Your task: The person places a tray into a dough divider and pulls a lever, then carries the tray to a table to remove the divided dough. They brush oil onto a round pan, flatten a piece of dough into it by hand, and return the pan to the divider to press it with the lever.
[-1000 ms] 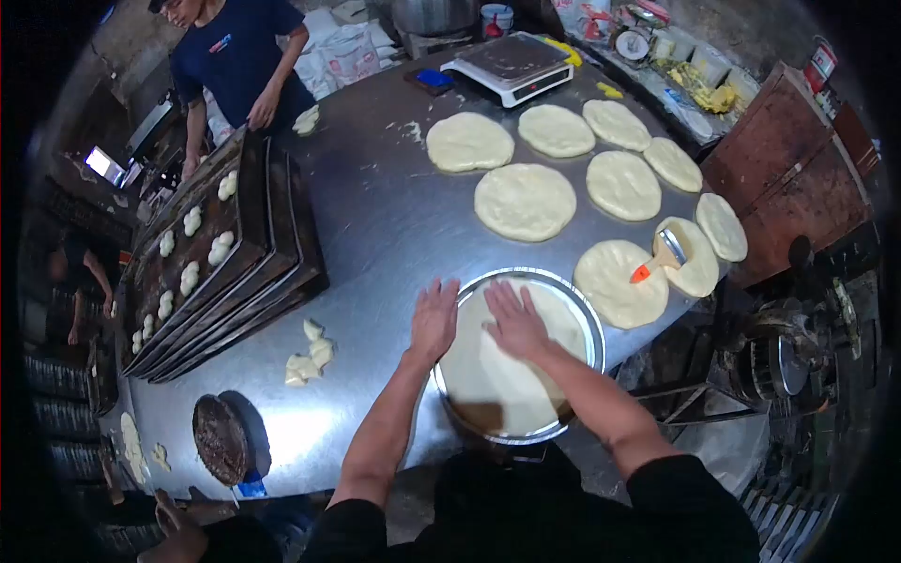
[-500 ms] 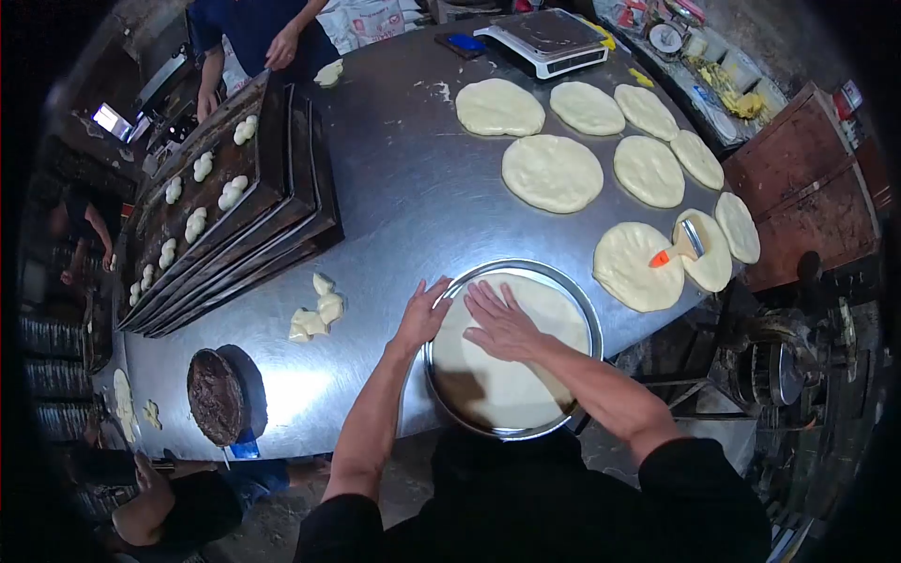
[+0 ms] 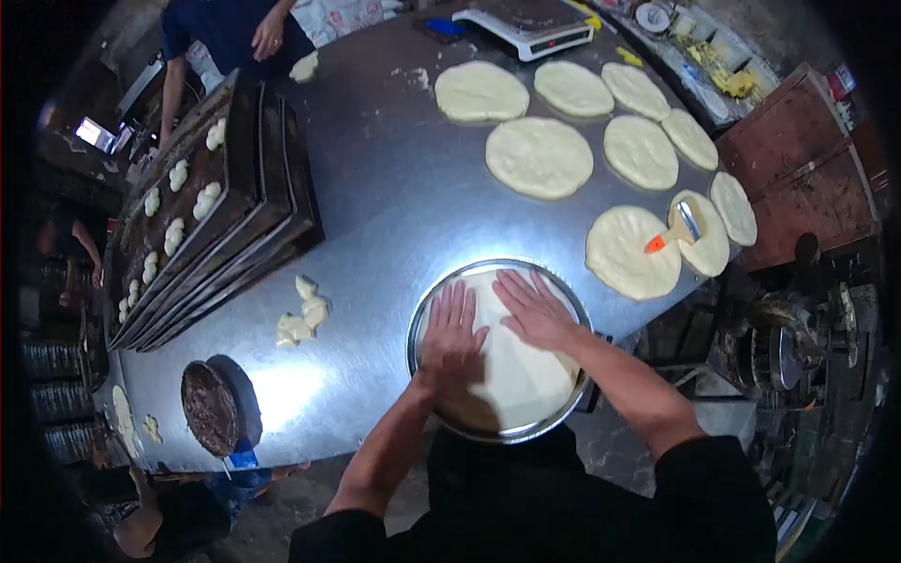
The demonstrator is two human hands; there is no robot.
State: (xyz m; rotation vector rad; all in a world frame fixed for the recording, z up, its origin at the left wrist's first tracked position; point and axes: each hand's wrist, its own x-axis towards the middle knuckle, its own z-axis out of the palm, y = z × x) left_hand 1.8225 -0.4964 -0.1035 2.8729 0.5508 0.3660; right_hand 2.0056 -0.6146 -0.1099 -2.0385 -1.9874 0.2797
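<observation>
A round metal pan (image 3: 414, 361) sits at the table's front edge, lined by a sheet of pale dough (image 3: 511, 380). My left hand (image 3: 452, 333) lies flat on the dough's left side, fingers stretched toward the far rim. On the upper right part of the dough rests my right hand (image 3: 537, 311), also flat with its fingers apart. Neither hand holds anything. To the right of the pan is a flattened dough round (image 3: 633, 253), and a brush (image 3: 678, 228) with an orange-tipped handle lies across it and the neighbouring round.
Several more dough rounds (image 3: 540, 158) cover the far right, near a scale (image 3: 526, 33). Stacked trays (image 3: 272, 188) with small dough pieces stand left. Dough scraps (image 3: 302, 314) and a dark round pan (image 3: 210, 408) lie on the metal table (image 3: 375, 188). Another person (image 3: 235, 42) stands behind the trays.
My left hand has moved from the pan's left rim onto the dough and now lies flat. My right hand has shifted rightward across the dough. The whole view has shifted slightly.
</observation>
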